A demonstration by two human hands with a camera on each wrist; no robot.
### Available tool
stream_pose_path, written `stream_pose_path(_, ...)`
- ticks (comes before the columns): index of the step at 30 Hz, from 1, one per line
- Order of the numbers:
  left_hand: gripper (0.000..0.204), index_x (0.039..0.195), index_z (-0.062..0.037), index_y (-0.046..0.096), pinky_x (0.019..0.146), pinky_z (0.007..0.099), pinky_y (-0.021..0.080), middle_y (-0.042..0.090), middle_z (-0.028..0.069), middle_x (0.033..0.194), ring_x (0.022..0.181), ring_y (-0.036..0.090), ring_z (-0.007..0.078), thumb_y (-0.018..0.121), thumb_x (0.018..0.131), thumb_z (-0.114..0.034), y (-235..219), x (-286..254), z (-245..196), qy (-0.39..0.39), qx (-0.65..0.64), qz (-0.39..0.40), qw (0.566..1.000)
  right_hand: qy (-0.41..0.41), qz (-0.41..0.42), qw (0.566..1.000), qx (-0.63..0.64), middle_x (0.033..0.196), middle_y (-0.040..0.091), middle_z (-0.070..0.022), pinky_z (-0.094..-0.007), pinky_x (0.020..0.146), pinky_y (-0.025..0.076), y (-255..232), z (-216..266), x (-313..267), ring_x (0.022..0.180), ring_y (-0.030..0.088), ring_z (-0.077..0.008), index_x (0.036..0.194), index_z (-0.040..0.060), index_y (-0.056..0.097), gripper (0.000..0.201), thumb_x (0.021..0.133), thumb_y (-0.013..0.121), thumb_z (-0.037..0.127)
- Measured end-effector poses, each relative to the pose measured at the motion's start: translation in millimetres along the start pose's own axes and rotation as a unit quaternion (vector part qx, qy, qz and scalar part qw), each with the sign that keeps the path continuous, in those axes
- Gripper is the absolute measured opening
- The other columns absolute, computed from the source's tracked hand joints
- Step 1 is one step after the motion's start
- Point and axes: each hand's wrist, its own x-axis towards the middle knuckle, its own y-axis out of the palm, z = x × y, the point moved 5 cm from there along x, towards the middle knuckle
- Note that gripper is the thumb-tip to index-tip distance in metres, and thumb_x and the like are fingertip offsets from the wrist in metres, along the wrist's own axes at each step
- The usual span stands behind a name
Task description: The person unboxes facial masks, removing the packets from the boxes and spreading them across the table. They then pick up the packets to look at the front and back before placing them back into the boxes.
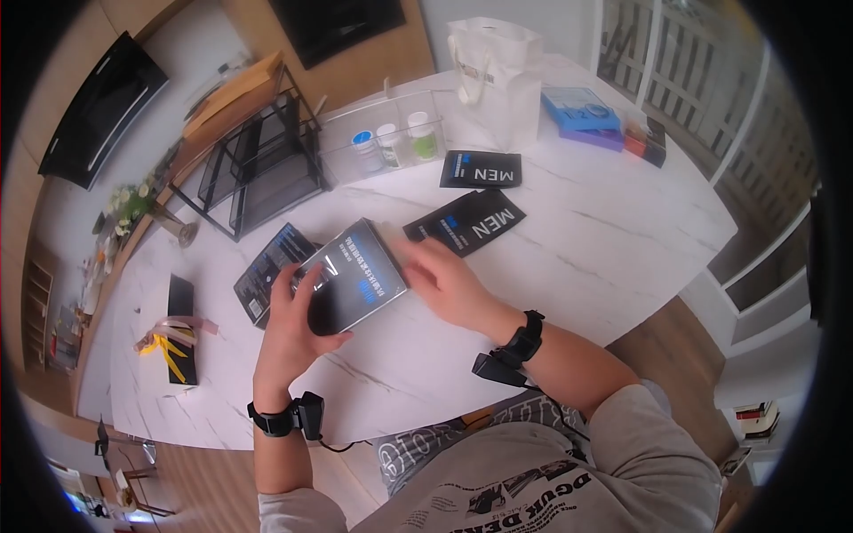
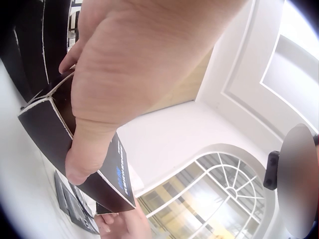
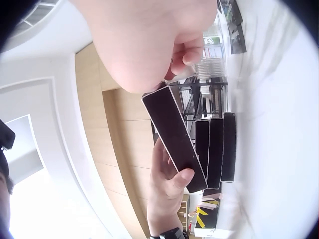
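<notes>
A black box with blue and white print (image 1: pixel 357 277) is gripped by the left hand (image 1: pixel 298 324), thumb along its near side and fingers over its top. In the left wrist view the box's end (image 2: pixel 64 107) appears open beside the left hand (image 2: pixel 124 64). My right hand (image 1: pixel 449 284) is at the box's right end, fingers bent; in the right wrist view, the right hand (image 3: pixel 154 40) meets the upper end of the box (image 3: pixel 174 134), its fingertips partly hidden. More black boxes (image 1: pixel 274 266) lie just left of the held one.
Two black MEN packets (image 1: pixel 471 222) (image 1: pixel 481 169) lie beyond the right hand. Farther back are a clear bin with bottles (image 1: pixel 389 147), a white paper bag (image 1: pixel 498 84), a black mesh rack (image 1: pixel 258 169) and blue and purple boxes (image 1: pixel 582 108). A ribboned black box (image 1: pixel 181 333) stands left.
</notes>
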Motion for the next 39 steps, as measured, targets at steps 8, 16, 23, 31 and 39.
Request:
stream_pose_path(8, 0.099, 0.143, -0.0101, 0.045, 0.106, 0.0423, 0.042, 0.037, 0.0195, 0.143, 0.129, 0.045, 0.0380, 0.090, 0.055, -0.014, -18, -5, 15, -0.011, -0.002, -0.013, 1.000, -0.016, -0.017, 1.000, 0.005, 0.091, 0.054, -0.0087, -0.0290, 0.064, 0.044, 1, -3, 0, 0.070, 0.053, -0.0183, 0.124, 0.0049, 0.062, 0.029, 0.096, 0.058, 0.008)
stream_pose_path(16, 0.086, 0.142, -0.0058, 0.047, 0.108, 0.0366, 0.038, 0.045, 0.0163, 0.140, 0.128, 0.048, 0.0310, 0.085, 0.067, -0.023, -69, 5, 102, -0.094, 0.007, 0.014, 0.995, -0.003, -0.074, 0.997, -0.028, 0.084, 0.057, -0.0077, -0.0285, 0.061, 0.042, -10, -12, 7, 0.066, 0.052, -0.0167, 0.102, 0.0028, 0.068, 0.014, 0.092, 0.059, 0.002)
stream_pose_path(23, 0.065, 0.134, -0.0062, 0.055, 0.105, 0.0389, 0.042, 0.048, 0.0160, 0.140, 0.127, 0.051, 0.0308, 0.079, 0.075, -0.018, -77, 5, 95, -0.075, 0.025, -0.023, 0.997, 0.070, -0.172, 0.965, -0.184, 0.100, 0.063, -0.0108, -0.0362, 0.084, 0.049, -69, -69, 21, 0.095, 0.061, -0.0253, 0.104, 0.0055, 0.068, 0.017, 0.088, 0.064, 0.011)
stream_pose_path(31, 0.031, 0.113, -0.0011, 0.066, 0.073, 0.0283, 0.051, 0.066, 0.0105, 0.105, 0.089, 0.065, 0.0194, 0.071, 0.082, -0.004, -41, 11, -17, 0.064, -0.219, -0.053, 0.972, 0.224, -0.056, 0.855, -0.464, 0.139, 0.051, -0.0149, -0.0621, 0.108, 0.029, -76, -104, 14, 0.133, 0.040, -0.0371, 0.126, 0.0127, 0.063, 0.056, 0.080, 0.074, 0.043)
stream_pose_path(39, 0.039, 0.120, -0.0010, 0.063, 0.090, 0.0401, 0.048, 0.059, 0.0215, 0.124, 0.113, 0.057, 0.0336, 0.072, 0.084, -0.015, 87, 21, 16, 0.059, -0.212, -0.012, 0.975, 0.048, 0.192, 0.943, -0.268, 0.140, 0.051, -0.0159, -0.0423, 0.112, 0.035, -19, -80, 11, 0.133, 0.041, -0.0356, 0.124, 0.0077, 0.065, 0.060, 0.072, 0.083, 0.033)
